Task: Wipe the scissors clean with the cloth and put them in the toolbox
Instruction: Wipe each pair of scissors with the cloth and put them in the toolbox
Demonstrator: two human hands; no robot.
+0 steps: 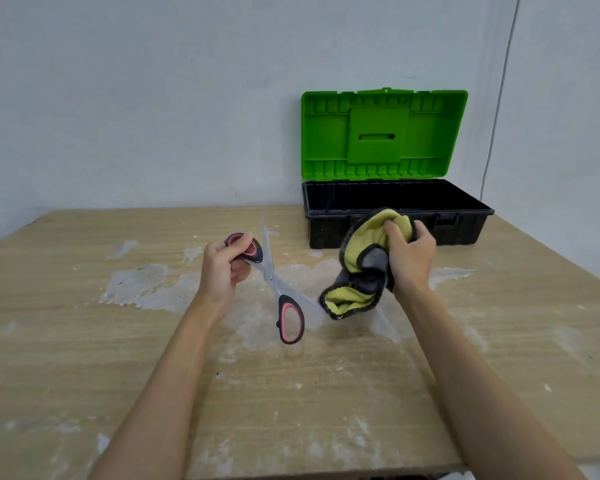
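Against a pale wall, the stained wooden bench carries an open toolbox. Left hand fingers curl around one handle of the opened scissors; the other handle hangs below them. Right hand fingers clutch the bunched cloth, beside the blades.

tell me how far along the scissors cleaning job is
Done: the black toolbox with the green lid stands open. In hand: the left hand holds the open pink-and-black-handled scissors by one loop; the right hand grips the bunched yellow-and-grey cloth at one blade. Left: finish wiping, then put them in the toolbox.
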